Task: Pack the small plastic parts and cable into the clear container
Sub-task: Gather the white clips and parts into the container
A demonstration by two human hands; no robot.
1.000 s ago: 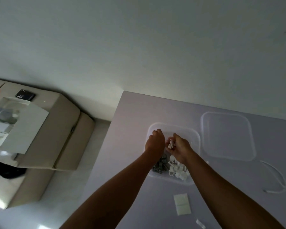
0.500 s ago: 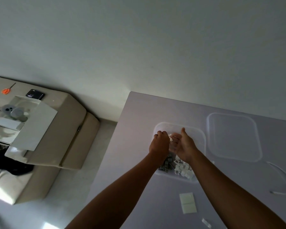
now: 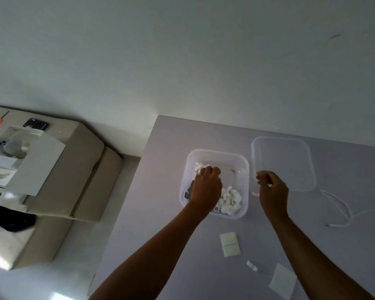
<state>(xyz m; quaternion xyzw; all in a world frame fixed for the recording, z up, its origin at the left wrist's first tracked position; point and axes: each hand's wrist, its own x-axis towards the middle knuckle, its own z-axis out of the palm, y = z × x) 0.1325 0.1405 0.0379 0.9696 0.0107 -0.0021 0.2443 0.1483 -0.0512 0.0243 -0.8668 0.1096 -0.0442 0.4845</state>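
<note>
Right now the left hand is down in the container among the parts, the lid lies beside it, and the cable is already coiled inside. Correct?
Not quite. The cable is not inside: the head view shows it lying loose on the table, right of the lid. The rest holds: the left hand is in the container among the parts.

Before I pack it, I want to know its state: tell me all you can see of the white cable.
The white cable is thin and looks plastic-coated. It lies loose on the table, right of the clear container and below the lid, bending in open curves, one end with a small plug. Neither hand touches it.
</note>
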